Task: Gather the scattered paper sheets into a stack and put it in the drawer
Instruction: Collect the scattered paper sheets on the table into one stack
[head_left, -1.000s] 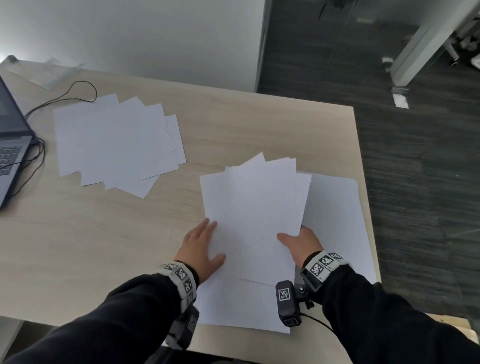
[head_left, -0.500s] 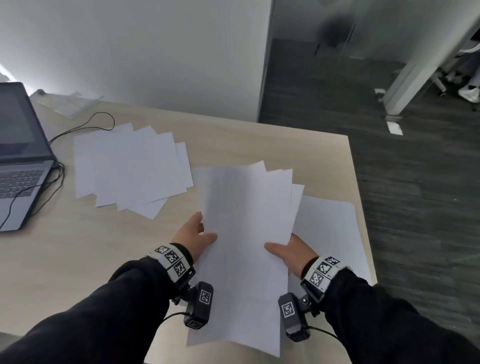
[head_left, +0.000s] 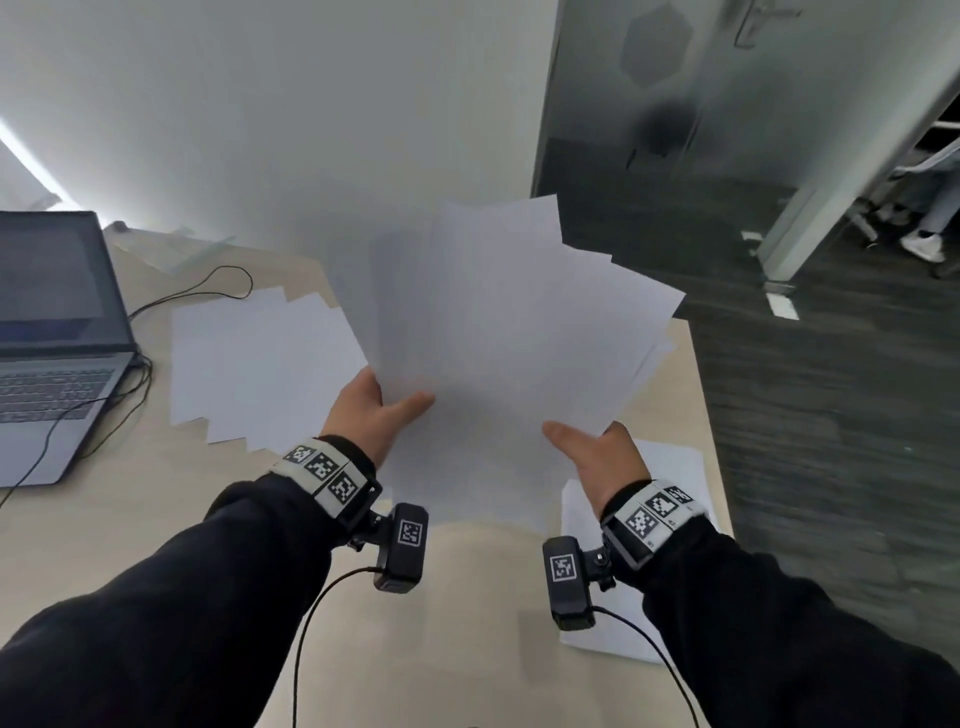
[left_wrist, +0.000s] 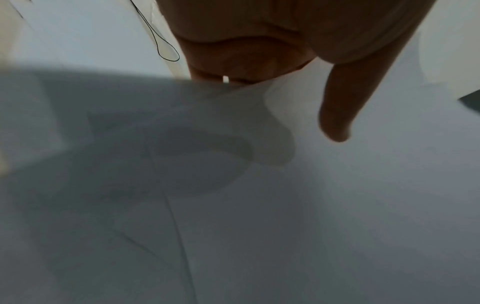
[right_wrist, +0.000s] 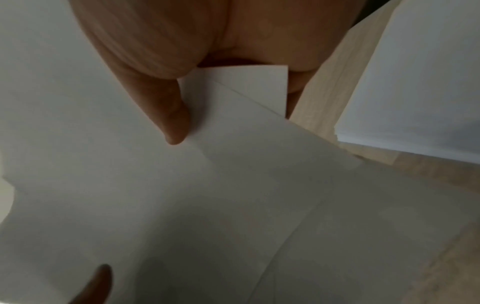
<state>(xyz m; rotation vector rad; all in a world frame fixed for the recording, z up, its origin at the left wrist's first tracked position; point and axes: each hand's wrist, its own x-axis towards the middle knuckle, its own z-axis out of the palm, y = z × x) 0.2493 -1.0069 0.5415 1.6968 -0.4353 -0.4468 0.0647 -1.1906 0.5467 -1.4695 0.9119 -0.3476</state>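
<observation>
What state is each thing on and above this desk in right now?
Held paper sheets: lifted off the desk, fanned out, not squared.
Left hand: grips the held sheets' left edge.
Right hand: grips their right edge.
Left pile of sheets: lies scattered on the desk.
Sheet under the right arm: flat on the desk.
Laptop: open, screen dark.

Plain white fanned paper sheets (head_left: 498, 332). Pale beige wood-grain tabletop (head_left: 130, 519). Grey open laptop (head_left: 52, 332), dark screen. Thin black cable (head_left: 208, 291). Black sleeves (head_left: 156, 623). White wristbands (head_left: 324, 473), black square-code markings.
</observation>
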